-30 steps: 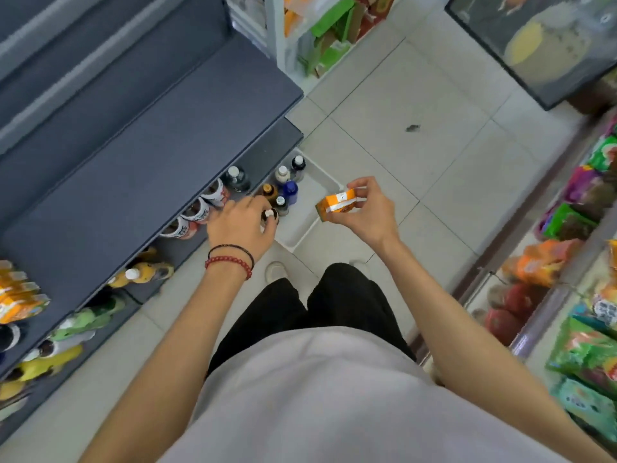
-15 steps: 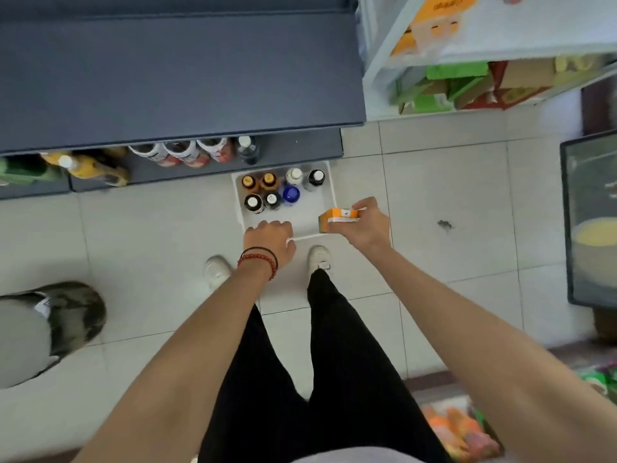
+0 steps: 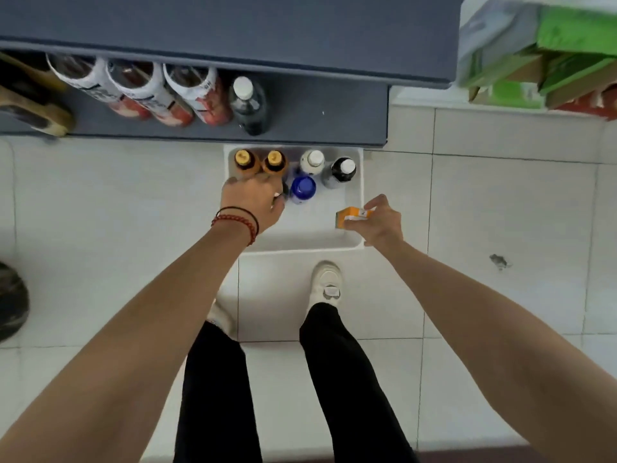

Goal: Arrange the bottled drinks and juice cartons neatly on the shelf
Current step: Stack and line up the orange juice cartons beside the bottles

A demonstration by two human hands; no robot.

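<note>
my right hand (image 3: 380, 222) pinches a small orange juice carton (image 3: 350, 218) between thumb and fingertips, held over the right side of the white bin (image 3: 357, 195) that sits on the tiled floor (image 3: 500, 202) just in front of the dark shelf (image 3: 317, 111). my left hand (image 3: 253, 202), with a black band and red beads at the wrist, is down in the bin's left side, fingers curled over a bottle i can hardly see beneath them; whether they have closed on it i cannot tell. upright in the bin beyond my knuckles stand two orange-capped bottles (image 3: 260, 162), a white-capped pale bottle (image 3: 312, 162), a dark bottle with a white cap (image 3: 340, 170), and a blue-capped bottle (image 3: 303, 188) just beside my left hand. on the bottom shelf stand three bottles with white and red labels (image 3: 150, 91) and a dark bottle (image 3: 248, 106) to their right.
</note>
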